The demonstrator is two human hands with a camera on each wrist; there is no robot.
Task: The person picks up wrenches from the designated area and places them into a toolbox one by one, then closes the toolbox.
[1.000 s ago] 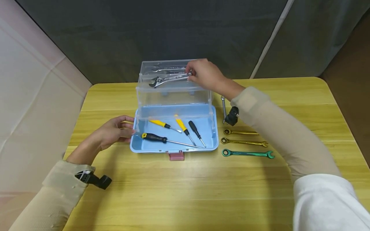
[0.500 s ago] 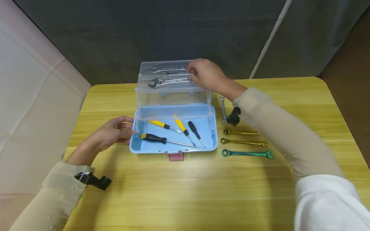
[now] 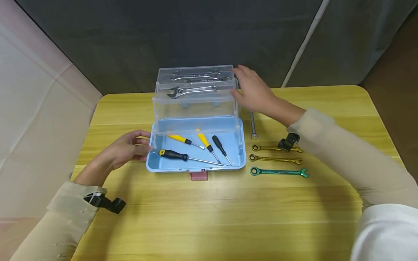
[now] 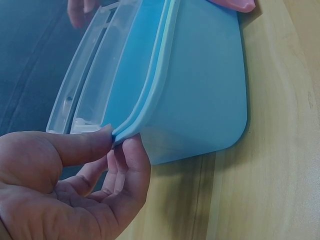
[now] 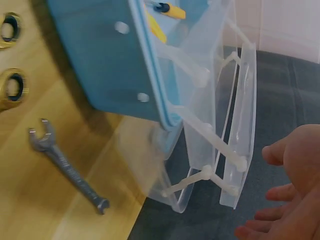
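A blue toolbox (image 3: 196,170) with clear fold-out trays (image 3: 196,105) stands opened on the table. At its left end my left hand (image 3: 125,150) pinches the rim; the left wrist view shows the thumb over the edge and fingers beneath. My right hand (image 3: 253,88) is beside the right end of the upper trays, fingers spread, holding nothing. An adjustable wrench (image 3: 192,90) lies in the front tray, with other silver wrenches (image 3: 196,76) in the tray behind. Inside the blue base are a long black screwdriver (image 3: 174,156), two yellow-handled screwdrivers (image 3: 177,138) and a small black one (image 3: 219,144).
Right of the toolbox lie a silver wrench (image 3: 253,127), two gold wrenches (image 3: 275,159) and a green wrench (image 3: 279,172). A pink latch (image 3: 199,176) hangs at the box's front. Behind the wooden table (image 3: 202,217) is a dark curtain (image 3: 196,32).
My right hand has lowered the adjustable wrench into the front tray, let it go and moved right with its fingers opening. My left hand stays at the rim.
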